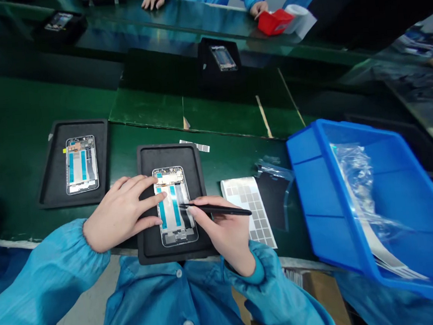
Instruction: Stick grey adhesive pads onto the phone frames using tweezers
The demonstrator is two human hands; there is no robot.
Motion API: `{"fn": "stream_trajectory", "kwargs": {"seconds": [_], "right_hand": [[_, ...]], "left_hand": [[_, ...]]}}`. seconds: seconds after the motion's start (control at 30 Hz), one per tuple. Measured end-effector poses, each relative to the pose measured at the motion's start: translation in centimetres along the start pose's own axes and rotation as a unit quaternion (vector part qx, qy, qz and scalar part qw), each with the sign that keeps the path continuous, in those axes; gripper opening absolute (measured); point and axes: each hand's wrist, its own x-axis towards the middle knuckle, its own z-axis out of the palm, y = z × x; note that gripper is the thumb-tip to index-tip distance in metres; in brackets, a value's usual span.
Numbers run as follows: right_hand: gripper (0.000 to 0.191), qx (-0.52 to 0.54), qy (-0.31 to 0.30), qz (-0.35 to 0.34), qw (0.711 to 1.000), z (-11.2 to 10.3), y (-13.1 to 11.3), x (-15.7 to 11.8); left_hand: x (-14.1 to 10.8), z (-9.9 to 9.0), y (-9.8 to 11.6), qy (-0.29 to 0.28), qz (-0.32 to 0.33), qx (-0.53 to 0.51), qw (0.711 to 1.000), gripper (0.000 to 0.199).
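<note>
An opened phone body (169,207) with blue strips lies in a black tray (146,161) in front of me. My left hand (124,211) has its fingers spread, the tips resting on the phone's left edge and upper part. Black tweezers (220,209) are held in my right hand (225,227), their tip over the phone's right middle part. Beside that hand lies a white sheet with grey square stickers (258,209). A short strip of grey stickers (200,146) sits behind the tray.
Another phone body (81,164) lies in a black tray (47,185) at left. A blue bin (318,199) with plastic bags stands at right. Dark film (274,198) lies between sheet and bin. Across the raised line, a person's hand (259,8) touches a red object (274,22).
</note>
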Motion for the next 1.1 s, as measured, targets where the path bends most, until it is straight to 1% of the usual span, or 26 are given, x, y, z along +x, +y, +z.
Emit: {"fn": "stream_trajectory", "kwargs": {"seconds": [0.17,0.23,0.3,0.33,0.37,0.4,0.43,0.47,0.5,0.57,0.6,0.63,0.67,0.77,0.8,0.87,0.93,0.97,1.03,1.1], "right_hand": [[0.006,0.01,0.007,0.0,1.0,0.2,0.2,0.0],[0.007,0.012,0.007,0.0,1.0,0.2,0.2,0.0],[0.006,0.023,0.017,0.0,1.0,0.1,0.4,-0.1],[0.006,0.032,0.027,-0.001,0.999,0.1,0.5,-0.3],[0.005,0.042,0.043,-0.002,0.998,0.0,0.7,-0.5],[0.005,0.053,0.064,-0.004,0.997,-0.1,1.0,-0.8],[0.006,0.064,0.087,-0.005,0.994,-0.1,1.3,-1.2],[0.006,0.077,0.107,-0.003,0.991,-0.2,1.6,-1.6],[0.007,0.09,0.119,0.003,0.989,-0.2,1.9,-2.0],[0.008,0.119,0.127,0.024,0.984,-0.2,2.5,-2.8],[0.009,0.135,0.126,0.036,0.982,-0.1,2.6,-3.1],[0.01,0.149,0.126,0.046,0.98,0.0,2.8,-3.4],[0.011,0.162,0.129,0.053,0.977,0.1,2.8,-3.6],[0.014,0.189,0.146,0.069,0.969,0.8,2.4,-3.5],[0.015,0.196,0.151,0.071,0.966,1.1,2.2,-3.2],[0.015,0.216,0.159,0.063,0.961,2.0,1.6,-2.7],[0.014,0.248,0.158,0.041,0.955,2.8,0.9,-2.3],[0.013,0.268,0.152,0.029,0.951,3.1,0.7,-2.2],[0.013,0.304,0.127,0.009,0.944,3.0,0.4,-2.4],[0.014,0.316,0.089,-0.002,0.944,2.1,0.6,-3.1]], "left_hand": [[0.8,0.2,0.2,0.012,-0.031,-0.02,0.999,0.058],[0.9,0.3,0.3,0.016,-0.029,-0.012,0.999,0.058],[0.5,0.6,0.5,0.038,-0.012,-0.002,0.999,0.046],[0.1,0.8,0.8,0.063,-0.009,0.008,0.998,0.036],[-0.4,1.1,1.3,0.101,-0.019,0.021,0.994,0.028],[-1.0,1.4,1.8,0.145,-0.046,0.031,0.988,0.023],[-1.6,1.8,2.5,0.183,-0.09,0.037,0.978,0.024],[-2.2,2.1,3.2,0.206,-0.142,0.033,0.968,0.031],[-2.6,2.4,3.9,0.209,-0.194,0.016,0.958,0.04],[-3.2,3.0,5.0,0.176,-0.274,-0.039,0.945,0.056],[-3.3,3.2,5.5,0.157,-0.299,-0.068,0.939,0.059],[-3.2,3.4,5.8,0.152,-0.318,-0.096,0.931,0.058],[-3.2,3.5,5.9,0.16,-0.333,-0.121,0.921,0.057],[-2.7,3.4,5.8,0.213,-0.362,-0.207,0.884,0.051],[-2.7,3.2,5.6,0.231,-0.364,-0.251,0.866,0.05],[-2.6,2.4,5.0,0.254,-0.371,-0.348,0.823,0.051],[-2.9,1.3,3.6,0.264,-0.391,-0.419,0.776,0.056],[-3.1,0.6,2.6,0.269,-0.406,-0.431,0.759,0.059],[-3.6,-1.0,-0.3,0.291,-0.435,-0.407,0.749,0.061],[-4.3,-2.7,-3.7,0.329,-0.454,-0.334,0.758,0.062]]}}
